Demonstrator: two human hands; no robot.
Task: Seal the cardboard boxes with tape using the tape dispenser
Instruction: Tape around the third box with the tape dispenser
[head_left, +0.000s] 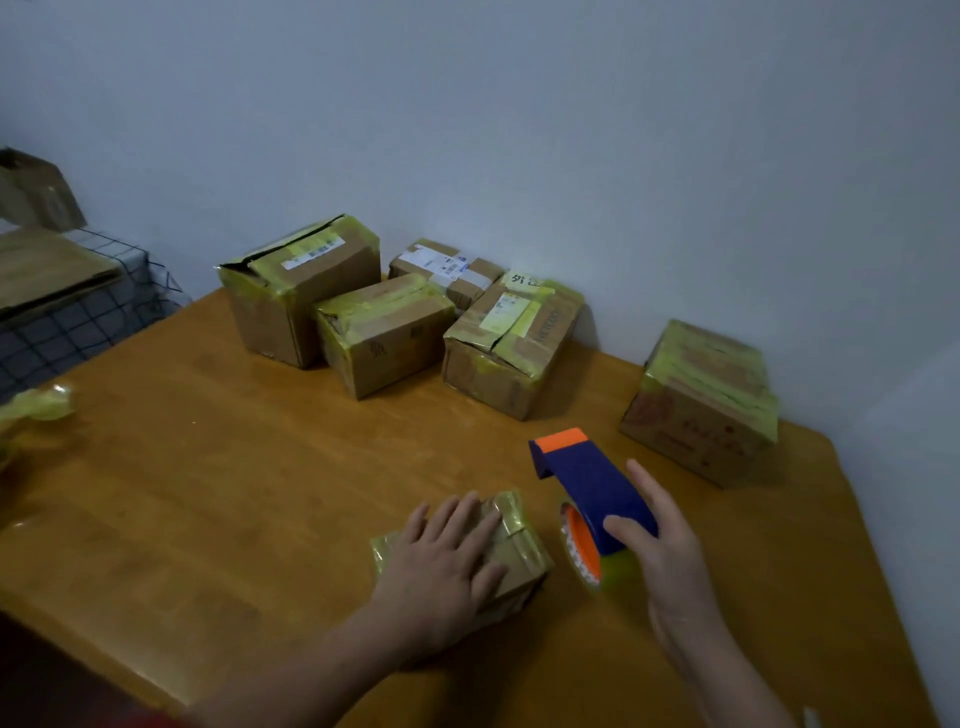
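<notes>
1 box (521, 552) under L hand (445, 564), dispenser (589, 484) gripped

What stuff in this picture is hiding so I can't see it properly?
All in the head view:
- Top of the small box: mostly covered by the left hand pressing flat on it.
- Roll in the tape dispenser: blurred, partly behind the right hand holding it.
- Print on the shipping label of the back left box: too small.
- The crumpled tape: cut off by the left edge.
</notes>
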